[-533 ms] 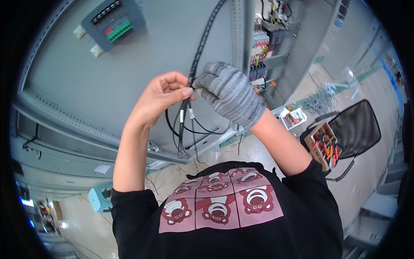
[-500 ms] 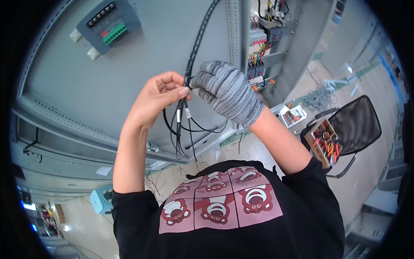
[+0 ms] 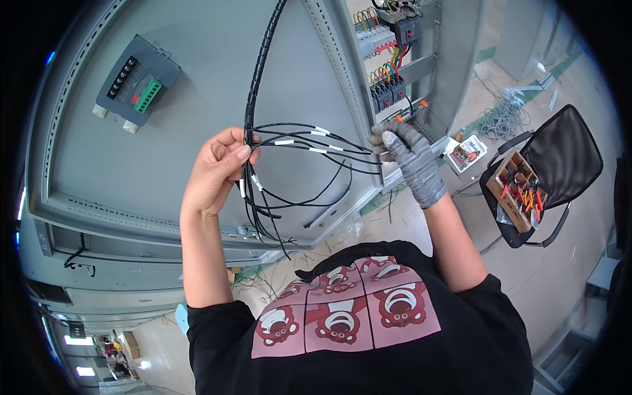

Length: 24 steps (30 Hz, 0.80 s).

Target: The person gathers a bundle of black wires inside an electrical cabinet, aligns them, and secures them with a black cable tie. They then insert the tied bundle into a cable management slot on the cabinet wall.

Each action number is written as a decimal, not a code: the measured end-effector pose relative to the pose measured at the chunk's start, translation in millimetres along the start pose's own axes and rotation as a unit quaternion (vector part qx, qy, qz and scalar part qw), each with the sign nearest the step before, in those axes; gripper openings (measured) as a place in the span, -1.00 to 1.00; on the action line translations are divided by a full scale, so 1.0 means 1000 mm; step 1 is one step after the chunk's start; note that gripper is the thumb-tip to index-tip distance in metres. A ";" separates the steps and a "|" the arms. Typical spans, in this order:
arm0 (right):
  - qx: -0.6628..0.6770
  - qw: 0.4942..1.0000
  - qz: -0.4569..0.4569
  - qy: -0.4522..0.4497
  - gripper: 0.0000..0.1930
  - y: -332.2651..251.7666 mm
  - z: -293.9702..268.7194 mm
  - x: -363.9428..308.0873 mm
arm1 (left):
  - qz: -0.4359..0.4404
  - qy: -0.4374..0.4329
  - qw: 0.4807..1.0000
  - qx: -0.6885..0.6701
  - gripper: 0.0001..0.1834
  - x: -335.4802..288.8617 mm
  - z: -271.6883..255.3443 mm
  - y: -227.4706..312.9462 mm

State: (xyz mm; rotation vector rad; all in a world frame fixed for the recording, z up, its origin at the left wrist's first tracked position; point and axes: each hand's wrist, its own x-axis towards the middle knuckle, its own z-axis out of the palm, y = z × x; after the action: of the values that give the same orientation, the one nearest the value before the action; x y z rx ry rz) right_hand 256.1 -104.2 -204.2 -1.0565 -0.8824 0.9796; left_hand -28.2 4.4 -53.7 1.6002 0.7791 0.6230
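A bundle of black wires in spiral wrap [image 3: 261, 62] hangs down in front of the grey cabinet door [image 3: 197, 99]. My bare left hand [image 3: 220, 161] pinches the bundle at the lower end of the wrap. To the right, my right hand [image 3: 411, 158], in a grey knitted glove, is closed around the ends of several black wires [image 3: 342, 148]. These run out sideways from the bundle between my hands and carry white marker sleeves [image 3: 285, 143]. Below my left hand, more loose black wires [image 3: 260, 210] dangle, some with white sleeves and curled ends.
A grey module with a green terminal block [image 3: 148, 95] is mounted on the door. Breakers with coloured wires [image 3: 388, 92] sit in the cabinet at right. A black chair [image 3: 563, 155] bears a wooden tool box [image 3: 526, 214]; beside it are a white parts box [image 3: 465, 155] and coiled wire [image 3: 503, 118].
My right hand has moved away from the bundle to the right, drawing several wires out sideways. My left hand still grips the bundle, now slightly further left and lower in view.
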 end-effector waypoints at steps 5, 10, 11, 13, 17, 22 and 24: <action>0.131 0.972 0.137 -0.140 -0.61 -0.005 -0.003 0.006 | -0.012 -0.016 1.000 -0.023 -0.80 0.003 0.000 0.000; 0.078 0.984 0.095 -0.129 -0.68 -0.015 -0.004 0.007 | -0.032 0.026 0.998 0.039 -0.81 0.001 0.010 0.009; 0.050 0.989 0.083 -0.109 -0.71 -0.022 -0.002 0.005 | -0.029 0.032 0.998 0.051 -0.80 0.002 0.012 0.010; -0.004 0.995 0.051 -0.082 -0.72 -0.029 -0.003 0.005 | -0.013 0.037 0.996 0.075 -0.78 0.002 0.014 0.007; -0.046 0.995 0.021 -0.089 -0.75 -0.036 -0.013 0.012 | 0.000 0.064 0.988 0.142 -0.77 0.000 0.025 0.009; 0.043 0.981 0.049 -0.182 -0.71 -0.043 -0.026 0.019 | -0.010 0.076 0.980 0.186 -0.77 -0.001 0.025 0.015; 0.103 0.972 0.060 -0.201 -0.66 -0.035 -0.031 0.021 | -0.005 0.083 0.977 0.194 -0.78 -0.002 0.025 0.015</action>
State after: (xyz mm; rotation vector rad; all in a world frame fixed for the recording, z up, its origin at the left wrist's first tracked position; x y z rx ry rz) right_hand 298.5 -99.9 -176.6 -0.7519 -1.0250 1.3874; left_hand -8.2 -14.0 -42.6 1.9131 1.0834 0.6299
